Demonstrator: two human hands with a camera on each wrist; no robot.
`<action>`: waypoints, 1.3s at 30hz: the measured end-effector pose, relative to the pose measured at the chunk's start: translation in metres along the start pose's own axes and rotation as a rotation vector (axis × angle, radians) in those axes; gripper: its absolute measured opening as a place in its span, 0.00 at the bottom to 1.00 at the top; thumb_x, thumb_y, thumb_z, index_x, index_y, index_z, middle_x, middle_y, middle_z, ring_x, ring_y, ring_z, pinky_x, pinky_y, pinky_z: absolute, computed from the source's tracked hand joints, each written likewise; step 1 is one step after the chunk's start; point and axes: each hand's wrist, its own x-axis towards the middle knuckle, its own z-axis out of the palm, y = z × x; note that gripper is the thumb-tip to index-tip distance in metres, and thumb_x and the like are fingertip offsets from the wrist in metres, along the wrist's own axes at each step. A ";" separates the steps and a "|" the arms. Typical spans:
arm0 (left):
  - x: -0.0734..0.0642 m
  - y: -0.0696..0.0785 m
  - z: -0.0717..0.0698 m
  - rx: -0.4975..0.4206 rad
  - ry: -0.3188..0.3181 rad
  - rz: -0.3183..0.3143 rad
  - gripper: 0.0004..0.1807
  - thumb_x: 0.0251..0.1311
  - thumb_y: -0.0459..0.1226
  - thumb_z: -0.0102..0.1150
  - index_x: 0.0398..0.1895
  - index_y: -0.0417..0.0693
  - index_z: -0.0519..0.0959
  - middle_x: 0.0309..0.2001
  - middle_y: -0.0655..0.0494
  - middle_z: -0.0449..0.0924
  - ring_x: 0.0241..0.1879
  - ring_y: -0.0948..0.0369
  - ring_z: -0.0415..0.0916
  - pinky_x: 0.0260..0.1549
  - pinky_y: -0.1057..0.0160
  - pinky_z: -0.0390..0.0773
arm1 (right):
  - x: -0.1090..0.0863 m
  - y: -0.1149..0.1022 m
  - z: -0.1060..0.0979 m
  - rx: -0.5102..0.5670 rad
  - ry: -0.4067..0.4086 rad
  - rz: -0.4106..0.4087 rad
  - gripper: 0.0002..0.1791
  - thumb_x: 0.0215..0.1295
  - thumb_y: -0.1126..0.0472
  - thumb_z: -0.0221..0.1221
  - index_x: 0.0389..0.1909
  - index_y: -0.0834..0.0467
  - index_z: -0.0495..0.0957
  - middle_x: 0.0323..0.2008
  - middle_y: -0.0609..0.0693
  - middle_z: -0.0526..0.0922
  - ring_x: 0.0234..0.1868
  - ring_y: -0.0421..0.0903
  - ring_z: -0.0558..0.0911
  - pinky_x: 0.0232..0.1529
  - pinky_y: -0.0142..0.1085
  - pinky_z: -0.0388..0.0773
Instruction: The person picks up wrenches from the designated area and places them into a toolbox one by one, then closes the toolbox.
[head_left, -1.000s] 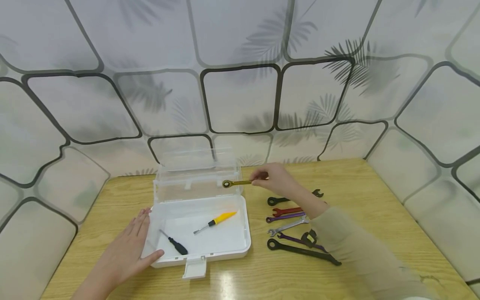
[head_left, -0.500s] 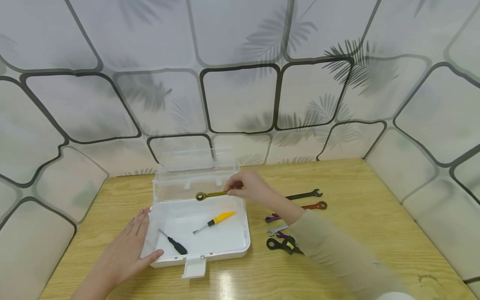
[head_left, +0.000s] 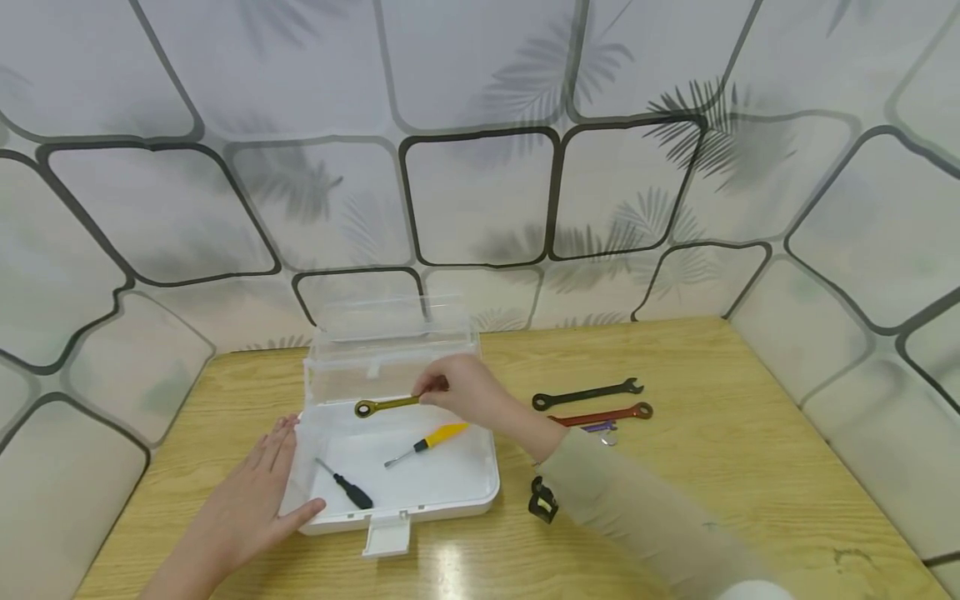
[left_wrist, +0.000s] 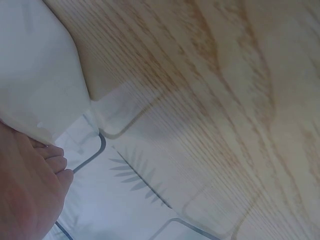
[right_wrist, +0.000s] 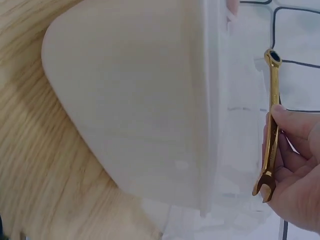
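My right hand [head_left: 465, 392] pinches a gold ratcheting wrench [head_left: 386, 404] over the back of the white toolbox [head_left: 442, 508]. In the right wrist view the wrench [right_wrist: 272, 120] shows its ring end at the top and its open end near the palm. My left hand [head_left: 251, 492] lies along the box's left side with straight fingers, thumb over the front corner. Within the box rest a black-handled screwdriver [head_left: 352, 490] and a yellow-handled screwdriver [head_left: 442, 435]. The clear lid [head_left: 352, 379] stands raised behind. In the left wrist view the left hand [left_wrist: 30, 185] touches the box wall.
Right of the box lie a black wrench [head_left: 588, 394], a red wrench [head_left: 607, 414] and a purple wrench [head_left: 600, 427], partly covered by the right arm. A black object [head_left: 543, 500] strapped at the right wrist hangs over the wooden table [head_left: 675, 358]. The box's latch [head_left: 387, 535] juts forward.
The right hand has carried the gold wrench left and toward me, from beside the lid to over the box. The left hand stays in place.
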 end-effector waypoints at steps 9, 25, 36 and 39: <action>0.000 0.000 0.001 0.005 0.010 0.001 0.59 0.66 0.65 0.62 0.77 0.20 0.57 0.82 0.28 0.54 0.80 0.34 0.57 0.71 0.80 0.14 | 0.010 -0.007 0.020 -0.028 0.018 0.070 0.03 0.69 0.66 0.69 0.40 0.57 0.90 0.39 0.50 0.92 0.36 0.38 0.82 0.40 0.23 0.81; 0.000 0.001 0.000 -0.013 -0.032 -0.027 0.61 0.66 0.66 0.61 0.78 0.20 0.57 0.82 0.29 0.53 0.80 0.34 0.56 0.65 0.84 0.12 | 0.016 -0.002 0.032 -0.009 0.015 0.117 0.03 0.69 0.66 0.70 0.38 0.56 0.91 0.38 0.49 0.92 0.34 0.37 0.81 0.37 0.24 0.79; 0.000 0.001 0.000 -0.016 -0.009 -0.014 0.59 0.66 0.64 0.61 0.77 0.20 0.58 0.82 0.28 0.53 0.80 0.33 0.57 0.66 0.84 0.13 | 0.020 -0.003 0.036 -0.019 0.021 0.120 0.04 0.67 0.68 0.70 0.37 0.57 0.92 0.37 0.49 0.92 0.34 0.35 0.80 0.38 0.23 0.78; 0.000 0.001 0.000 -0.019 -0.009 -0.013 0.59 0.66 0.64 0.62 0.77 0.20 0.58 0.82 0.28 0.54 0.80 0.33 0.57 0.66 0.84 0.13 | 0.020 -0.003 0.036 0.009 0.022 0.118 0.04 0.67 0.68 0.70 0.37 0.57 0.92 0.37 0.50 0.93 0.34 0.36 0.81 0.38 0.23 0.79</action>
